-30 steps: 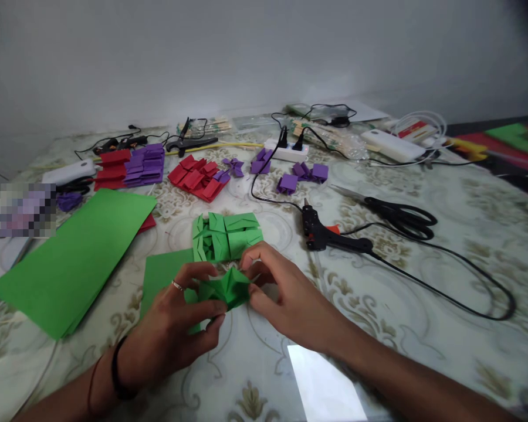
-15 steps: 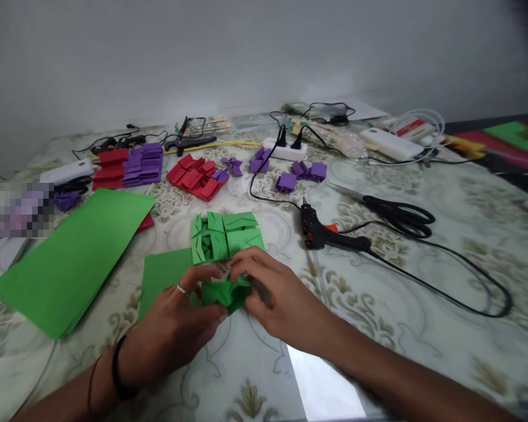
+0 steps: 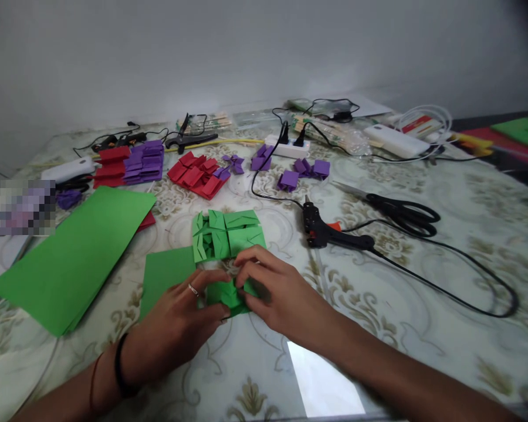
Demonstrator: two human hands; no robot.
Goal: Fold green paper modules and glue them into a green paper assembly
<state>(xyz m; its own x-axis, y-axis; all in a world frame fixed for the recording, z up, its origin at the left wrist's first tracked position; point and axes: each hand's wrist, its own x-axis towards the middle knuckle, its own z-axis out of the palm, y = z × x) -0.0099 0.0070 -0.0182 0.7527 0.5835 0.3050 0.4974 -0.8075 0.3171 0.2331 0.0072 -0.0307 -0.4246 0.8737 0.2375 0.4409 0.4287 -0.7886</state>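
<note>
My left hand (image 3: 182, 319) and my right hand (image 3: 281, 296) pinch a small folded green paper piece (image 3: 226, 295) between them, low over the table (image 3: 422, 328). The left hand wears a ring, with dark bands on its wrist. Fingers of both hands are closed on the paper and cover much of it. Just beyond it lies a pile of folded green pieces (image 3: 226, 233). A green paper square (image 3: 165, 275) lies flat under my left fingers.
A stack of green sheets (image 3: 74, 255) lies at left. Red folded pieces (image 3: 196, 176) and purple folded pieces (image 3: 143, 163) sit farther back. A black glue gun (image 3: 332, 234) with its cord and black scissors (image 3: 400, 212) lie to the right. A power strip (image 3: 288, 149) and cables line the far edge.
Both hands have pressed the green piece lower and flatter toward the table, the fingers closing in over it. Nothing else on the table has moved.
</note>
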